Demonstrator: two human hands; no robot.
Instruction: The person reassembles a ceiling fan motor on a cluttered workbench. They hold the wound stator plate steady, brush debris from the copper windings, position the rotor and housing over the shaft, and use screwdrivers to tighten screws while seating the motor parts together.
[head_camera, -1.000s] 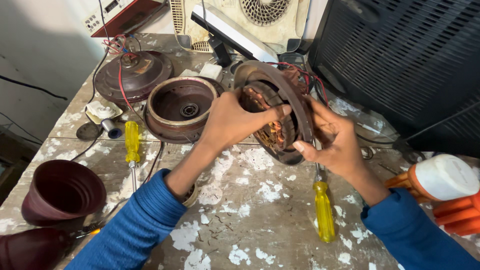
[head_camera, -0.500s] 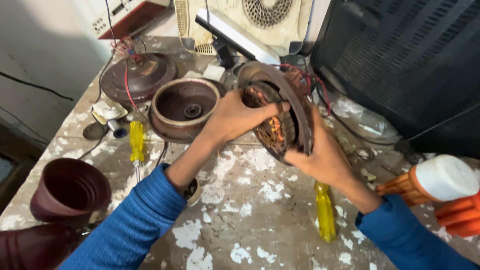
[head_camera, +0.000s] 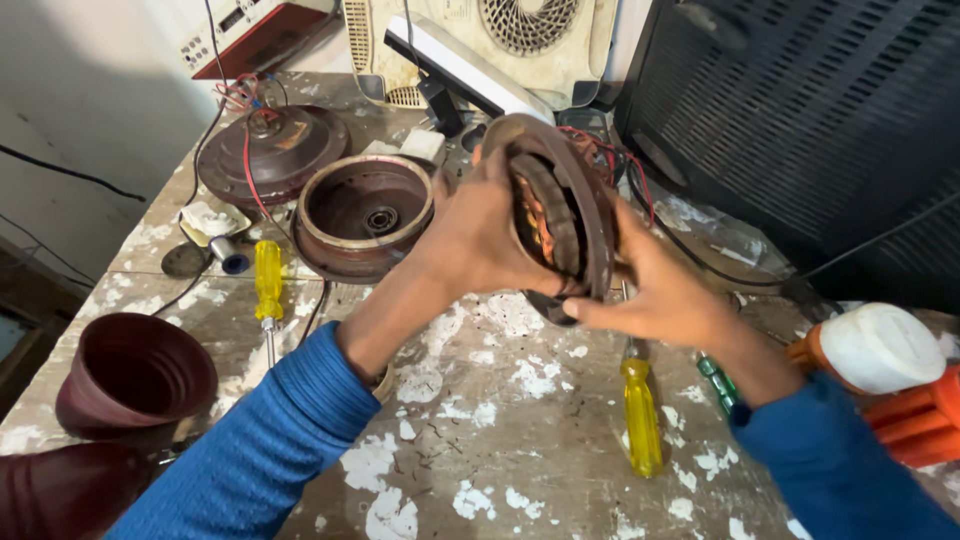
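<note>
The left hand (head_camera: 480, 235) hides much of the motor's (head_camera: 560, 215) copper windings. A dark cup (head_camera: 60, 490) at the tabletop's (head_camera: 520, 440) near-left corner is cut off by the frame; an orange tool (head_camera: 925, 415) is cropped at the right edge.

motor (head_camera: 560, 215) turned edge-on, hands (head_camera: 490, 235) shifted round it

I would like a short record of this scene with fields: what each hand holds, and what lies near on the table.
left hand: grips the round motor part from the left
right hand: supports the same part from below right
motor part: held on edge above the table
near left: open brown housing, yellow screwdriver
near right: second yellow screwdriver
</note>
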